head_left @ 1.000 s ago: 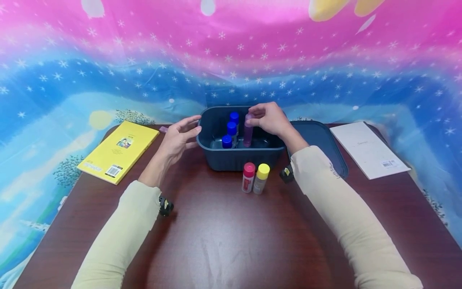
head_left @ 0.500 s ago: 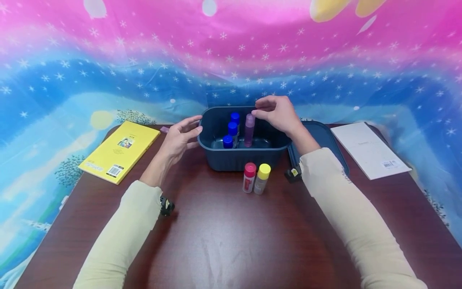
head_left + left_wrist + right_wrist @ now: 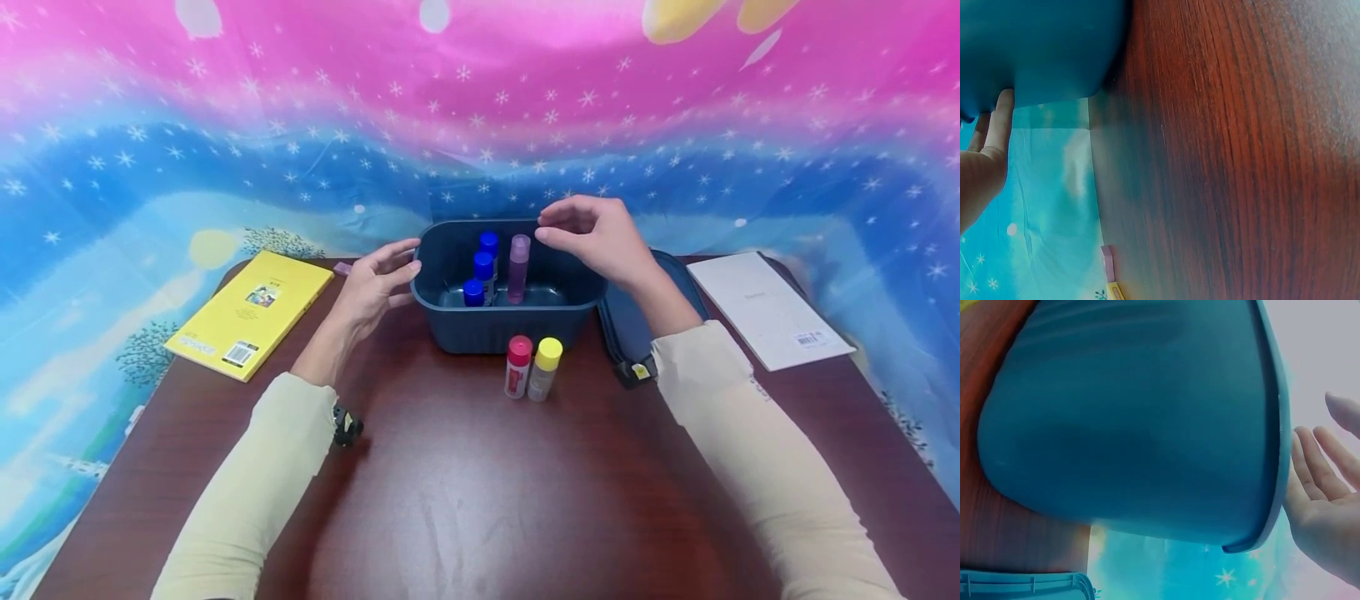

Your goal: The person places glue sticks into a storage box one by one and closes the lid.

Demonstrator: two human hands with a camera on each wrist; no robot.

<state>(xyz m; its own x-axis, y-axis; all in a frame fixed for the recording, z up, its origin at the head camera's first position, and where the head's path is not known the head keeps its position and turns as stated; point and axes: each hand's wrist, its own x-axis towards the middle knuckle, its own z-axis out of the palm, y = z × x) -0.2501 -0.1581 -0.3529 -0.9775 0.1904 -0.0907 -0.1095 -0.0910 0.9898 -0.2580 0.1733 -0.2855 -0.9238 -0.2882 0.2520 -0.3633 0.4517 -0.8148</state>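
- My left hand [image 3: 372, 287] rested relaxed, fingers touching the bin [image 3: 507, 327] on the desk [image 3: 465, 483]
- My right hand [image 3: 596, 236] hovered loosely curled, holding nothing, beside the pink bottle [image 3: 517, 268] upright inside the bin

Left arm: cream sleeve, reaching from the near left corner of the tabletop [image 3: 465, 500] toward its far middle; forearm low over the surface. Left hand [image 3: 372, 287]: palm turned inward, fingers [image 3: 999, 122] straight and relaxed, holding nothing.

Right arm: cream sleeve, reaching from the near right corner toward the far middle; wrist bare past the cuff, raised above the tabletop. Right hand [image 3: 596, 233]: lifted, fingers [image 3: 1319, 459] loosely bent and slightly apart, thumb below them, holding nothing.

Both wrists carry a small dark strapped device.
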